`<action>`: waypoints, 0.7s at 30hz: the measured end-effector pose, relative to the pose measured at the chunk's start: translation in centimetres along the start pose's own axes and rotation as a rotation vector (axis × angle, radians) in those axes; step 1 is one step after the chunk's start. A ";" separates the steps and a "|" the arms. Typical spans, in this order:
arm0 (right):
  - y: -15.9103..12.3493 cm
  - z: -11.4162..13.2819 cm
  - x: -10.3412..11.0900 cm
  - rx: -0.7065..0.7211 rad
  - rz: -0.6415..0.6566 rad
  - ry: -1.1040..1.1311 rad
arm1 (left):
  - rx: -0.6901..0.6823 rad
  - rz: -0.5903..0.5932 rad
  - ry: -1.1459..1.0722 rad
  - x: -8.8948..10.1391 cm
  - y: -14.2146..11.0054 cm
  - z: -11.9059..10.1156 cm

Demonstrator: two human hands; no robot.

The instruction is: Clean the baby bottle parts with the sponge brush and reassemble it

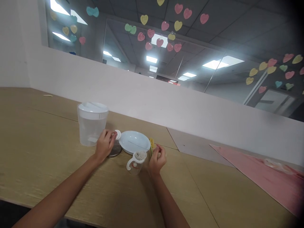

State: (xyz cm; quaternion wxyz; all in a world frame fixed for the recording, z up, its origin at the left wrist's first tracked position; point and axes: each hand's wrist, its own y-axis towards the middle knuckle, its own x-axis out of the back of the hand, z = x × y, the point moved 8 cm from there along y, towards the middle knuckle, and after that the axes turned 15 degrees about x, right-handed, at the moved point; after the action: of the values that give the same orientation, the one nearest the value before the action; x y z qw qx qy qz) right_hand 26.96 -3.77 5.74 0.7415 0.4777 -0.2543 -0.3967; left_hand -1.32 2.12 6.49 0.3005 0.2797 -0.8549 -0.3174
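My left hand (104, 145) is closed around a small clear jar (115, 149) with a metal base, its fingers at the jar's small white cap (117, 134). My right hand (157, 159) is curled shut next to a yellow item (151, 144), pinching something I cannot make out. Between my hands stands a small clear cup (136, 162) with a white handle. Behind it lies a white plate (134, 142). A clear plastic pitcher (91, 123) with a white lid stands left of the jar.
Everything rests on a wooden table (47, 152) against a white low wall (166, 104). A pink sheet (261, 177) lies at the right. Above the wall, glass carries several paper hearts (163, 25).
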 end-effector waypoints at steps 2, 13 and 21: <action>0.5 3.3 0.2 0.302 0.036 0.026 | -0.153 0.008 -0.081 0.5 -1.0 -2.1; -2.7 10.9 -1.1 1.031 0.248 0.009 | -0.524 0.148 -0.432 1.4 -6.7 -9.0; -2.1 11.1 -2.3 0.928 0.253 -0.001 | 0.038 0.334 -0.612 -1.0 -3.2 -5.9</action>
State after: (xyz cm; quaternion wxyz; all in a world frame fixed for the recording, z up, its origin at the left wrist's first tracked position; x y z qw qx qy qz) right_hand 16.53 -8.01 8.41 0.4925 0.7232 -0.4608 -0.1483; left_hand 4.33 -1.51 7.55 0.0729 0.0334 -0.9450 -0.3170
